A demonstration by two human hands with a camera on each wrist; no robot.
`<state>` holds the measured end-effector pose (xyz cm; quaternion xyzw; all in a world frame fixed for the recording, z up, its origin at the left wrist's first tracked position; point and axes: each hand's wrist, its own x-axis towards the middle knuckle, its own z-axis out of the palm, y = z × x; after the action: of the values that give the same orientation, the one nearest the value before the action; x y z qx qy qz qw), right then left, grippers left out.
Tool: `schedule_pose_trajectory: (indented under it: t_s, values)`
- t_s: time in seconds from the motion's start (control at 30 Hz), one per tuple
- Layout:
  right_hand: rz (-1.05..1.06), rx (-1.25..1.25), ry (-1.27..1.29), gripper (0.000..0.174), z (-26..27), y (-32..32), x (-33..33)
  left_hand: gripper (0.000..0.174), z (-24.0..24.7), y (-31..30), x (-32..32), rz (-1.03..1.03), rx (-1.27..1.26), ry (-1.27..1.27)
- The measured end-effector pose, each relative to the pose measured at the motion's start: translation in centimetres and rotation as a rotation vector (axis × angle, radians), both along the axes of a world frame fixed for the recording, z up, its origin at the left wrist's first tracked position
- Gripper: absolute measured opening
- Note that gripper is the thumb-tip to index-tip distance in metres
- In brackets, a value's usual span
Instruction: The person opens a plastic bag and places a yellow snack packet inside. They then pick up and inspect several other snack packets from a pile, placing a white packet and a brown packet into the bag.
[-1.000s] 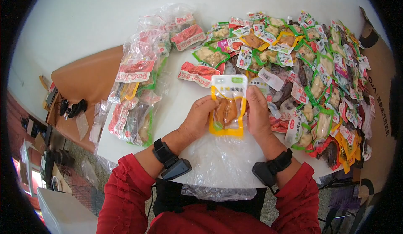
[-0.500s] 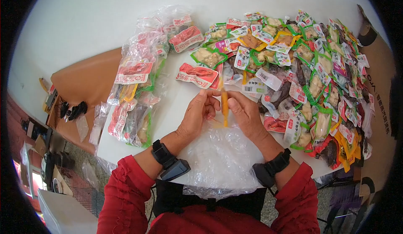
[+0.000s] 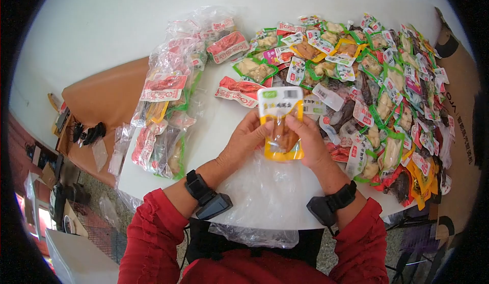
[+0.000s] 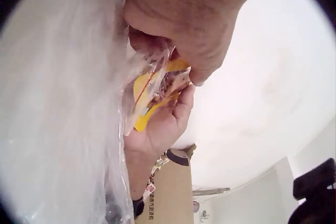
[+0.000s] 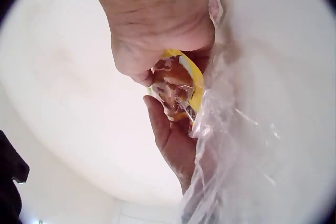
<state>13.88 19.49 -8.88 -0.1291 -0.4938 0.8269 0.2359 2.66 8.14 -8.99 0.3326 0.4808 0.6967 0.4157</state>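
A yellow-edged packet [image 3: 281, 136] with a clear window and brown food inside stands upright between both hands in the head view. My left hand [image 3: 243, 140] pinches its left edge, thumb on the front. From the right side my right hand [image 3: 311, 144] grips it, thumb over the window. The fingers behind the packet are hidden. Both wrist views show the packet [image 4: 157, 90] [image 5: 176, 85] held between the two hands. A clear plastic bag [image 3: 254, 192] lies below the hands at the table's front edge.
A large heap of sealed packets [image 3: 382, 105] covers the table's right side. Filled clear bags [image 3: 165, 87] lie along the left. A red packet [image 3: 237, 90] lies just beyond the hands. A cardboard box [image 3: 458, 156] stands at the far right.
The packet, seen edge-on half a second ago, now faces the camera with its printed top differently laid out than at first. Both thumbs have come onto its front.
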Motion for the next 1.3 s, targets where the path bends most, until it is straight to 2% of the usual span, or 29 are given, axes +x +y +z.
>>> schedule_pose_trajectory:
  t_s: [0.07,0.13,0.3,0.37,0.5,0.6,0.67,0.7,0.77,0.8,0.87,1.0,1.07,1.17,1.2,1.23,1.27,1.3]
  values:
    - [0.064,0.019,-0.031,0.023,-0.3,-0.2,-0.1,0.03,0.0,-0.1,0.4,-0.017,0.018,-0.021]
    - [-0.003,0.33,0.003,0.024,-0.5,-0.8,-0.4,0.028,-0.5,-0.1,0.1,-0.061,0.05,-0.075]
    - [-0.008,0.328,0.009,0.022,-1.0,-0.5,-0.3,0.027,-1.0,-0.1,-0.3,-0.119,0.046,-0.082]
    - [-0.005,0.163,0.014,0.019,-0.9,-0.8,-0.4,0.027,-0.9,-0.1,-0.2,-0.126,0.044,-0.064]
    - [-0.074,0.138,-0.013,0.019,-0.7,-0.8,-0.3,0.026,-0.7,-0.3,-0.2,-0.138,-0.005,-0.111]
    - [-0.089,0.136,-0.095,0.026,-1.0,-0.4,-0.1,0.025,-0.6,-0.3,-0.2,-0.124,-0.033,-0.193]
    - [-0.08,0.221,-0.105,0.037,-1.6,0.1,-0.1,0.025,-0.2,-0.3,-0.1,-0.114,-0.041,-0.22]
    - [-0.08,0.22,-0.105,0.037,-1.6,0.0,0.0,0.029,0.2,-0.4,0.0,-0.121,-0.045,-0.21]
    - [-0.301,0.713,-0.182,0.043,-1.4,-0.3,0.4,0.033,0.3,-0.4,-0.1,-0.128,-0.049,-0.199]
    - [-0.301,0.712,-0.182,0.043,-1.4,-0.3,0.4,0.035,0.1,-0.4,-0.3,-0.13,-0.066,-0.167]
    - [-0.305,0.883,-0.141,0.044,-1.5,-0.3,0.6,0.037,0.0,-0.4,-0.3,-0.132,-0.084,-0.136]
    - [-0.291,0.741,-0.187,0.043,-2.1,-0.1,0.4,0.042,-0.3,-0.4,-0.5,-0.098,-0.099,-0.026]
    - [-0.397,1.054,-0.119,0.042,-2.4,-0.1,0.7,0.043,-0.5,-0.5,-0.7,-0.083,-0.143,0.045]
    - [-0.432,1.18,-0.101,0.041,-3.0,0.3,0.6,0.046,-0.2,-0.6,-0.6,-0.078,-0.153,0.105]
    - [-0.431,1.179,-0.102,0.041,-3.0,0.3,0.6,0.043,0.1,-0.7,-0.5,-0.102,-0.127,0.06]
    - [-0.415,1.04,-0.133,0.04,-2.8,0.3,0.5,0.04,0.3,-0.8,-0.5,-0.126,-0.101,0.015]
    - [-0.399,0.901,-0.163,0.038,-2.5,0.2,0.4,0.04,0.2,-0.8,-0.5,-0.127,-0.101,0.015]
    - [-0.399,0.901,-0.164,0.038,-1.9,-0.1,0.3,0.035,0.2,-0.8,-0.4,-0.124,-0.128,0.071]
